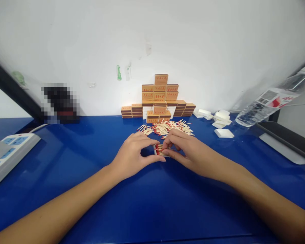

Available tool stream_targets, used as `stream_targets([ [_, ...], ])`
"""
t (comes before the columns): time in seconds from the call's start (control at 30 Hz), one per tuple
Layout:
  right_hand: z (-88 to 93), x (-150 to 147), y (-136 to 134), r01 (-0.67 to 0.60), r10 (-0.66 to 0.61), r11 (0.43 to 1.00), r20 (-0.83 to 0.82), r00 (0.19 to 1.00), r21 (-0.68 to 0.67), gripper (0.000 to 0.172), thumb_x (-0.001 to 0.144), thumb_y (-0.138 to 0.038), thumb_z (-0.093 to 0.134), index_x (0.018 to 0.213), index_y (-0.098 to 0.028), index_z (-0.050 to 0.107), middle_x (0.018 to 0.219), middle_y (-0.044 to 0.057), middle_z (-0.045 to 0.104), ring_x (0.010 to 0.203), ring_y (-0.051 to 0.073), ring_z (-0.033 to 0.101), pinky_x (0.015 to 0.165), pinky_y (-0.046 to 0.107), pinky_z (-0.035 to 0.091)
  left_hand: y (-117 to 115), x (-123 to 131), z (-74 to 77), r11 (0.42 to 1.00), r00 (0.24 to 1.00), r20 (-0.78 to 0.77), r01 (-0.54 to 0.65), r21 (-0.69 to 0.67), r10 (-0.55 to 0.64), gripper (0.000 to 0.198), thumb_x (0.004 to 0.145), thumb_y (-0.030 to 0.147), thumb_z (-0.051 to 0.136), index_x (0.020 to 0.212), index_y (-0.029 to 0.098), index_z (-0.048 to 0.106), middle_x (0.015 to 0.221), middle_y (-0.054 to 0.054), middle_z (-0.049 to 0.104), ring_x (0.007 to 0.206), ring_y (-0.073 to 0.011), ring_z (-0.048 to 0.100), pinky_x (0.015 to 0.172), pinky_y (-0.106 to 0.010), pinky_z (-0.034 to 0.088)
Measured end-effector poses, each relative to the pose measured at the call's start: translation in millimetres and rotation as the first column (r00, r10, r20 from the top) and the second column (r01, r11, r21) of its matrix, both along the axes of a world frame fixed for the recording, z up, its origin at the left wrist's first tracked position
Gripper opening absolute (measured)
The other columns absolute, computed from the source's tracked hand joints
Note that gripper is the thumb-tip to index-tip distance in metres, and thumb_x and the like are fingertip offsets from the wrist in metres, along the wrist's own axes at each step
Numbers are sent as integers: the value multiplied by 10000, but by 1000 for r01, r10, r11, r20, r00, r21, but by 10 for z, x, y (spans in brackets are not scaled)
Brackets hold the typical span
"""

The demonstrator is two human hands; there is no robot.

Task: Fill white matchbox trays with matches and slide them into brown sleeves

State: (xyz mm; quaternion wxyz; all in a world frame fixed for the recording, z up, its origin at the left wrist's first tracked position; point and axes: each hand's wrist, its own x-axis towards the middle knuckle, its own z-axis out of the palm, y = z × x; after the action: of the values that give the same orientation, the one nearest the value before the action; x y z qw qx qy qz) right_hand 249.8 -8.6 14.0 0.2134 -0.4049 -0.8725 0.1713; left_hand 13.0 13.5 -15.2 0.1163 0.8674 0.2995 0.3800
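Note:
A small white matchbox tray with red-headed matches lying in it rests on the blue table. My left hand grips the tray's left end between thumb and fingers. Over the tray's right part, my right hand is closed in a pinch on matches, its fingertips down among them and partly hiding them. Just beyond both hands lies a loose pile of matches. Behind the pile, orange-brown matchboxes are stacked in stepped tiers against the wall.
Several white trays lie to the right of the stack. A clear plastic bottle leans at the right, near a dark flat object. A power strip sits at the left edge. Behind it is a blurred-out dark object.

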Motion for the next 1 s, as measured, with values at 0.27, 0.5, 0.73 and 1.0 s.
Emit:
stream_targets([
  [0.27,2,28,20,8,-8,1000,-9,1000,14,102,1038,-297,616,1006,-220,674,1012,51,641,908,184,602,792,319,473,7,-9,-19,999,1000,27,1,-55,0,411,794,496,878,1068,207,779,937,-34,788,880,-215,683,853,-389,527],
  [0.5,-13,-14,1,-3,6,999,-69,998,54,104,1039,-287,620,997,-218,685,975,37,624,857,165,585,754,299,457,-8,-3,-1,994,1000,6,17,-105,-17,393,793,494,880,1044,207,784,934,-41,784,886,-222,679,846,-391,526],
  [0.73,-30,-32,4,3,11,993,-122,992,115,112,1042,-289,627,1003,-218,703,920,25,615,812,155,561,728,294,431,0,-4,-3,992,999,34,22,-125,-18,366,786,464,894,1031,211,793,941,-30,784,882,-207,678,841,-369,528],
  [1.0,8,49,20,28,-27,996,-17,999,83,100,1020,-271,645,957,-208,688,946,36,608,874,174,568,753,307,420,1,-4,-18,994,996,89,-18,-105,28,415,748,456,922,1064,214,805,947,-39,780,891,-205,683,828,-349,551],
])
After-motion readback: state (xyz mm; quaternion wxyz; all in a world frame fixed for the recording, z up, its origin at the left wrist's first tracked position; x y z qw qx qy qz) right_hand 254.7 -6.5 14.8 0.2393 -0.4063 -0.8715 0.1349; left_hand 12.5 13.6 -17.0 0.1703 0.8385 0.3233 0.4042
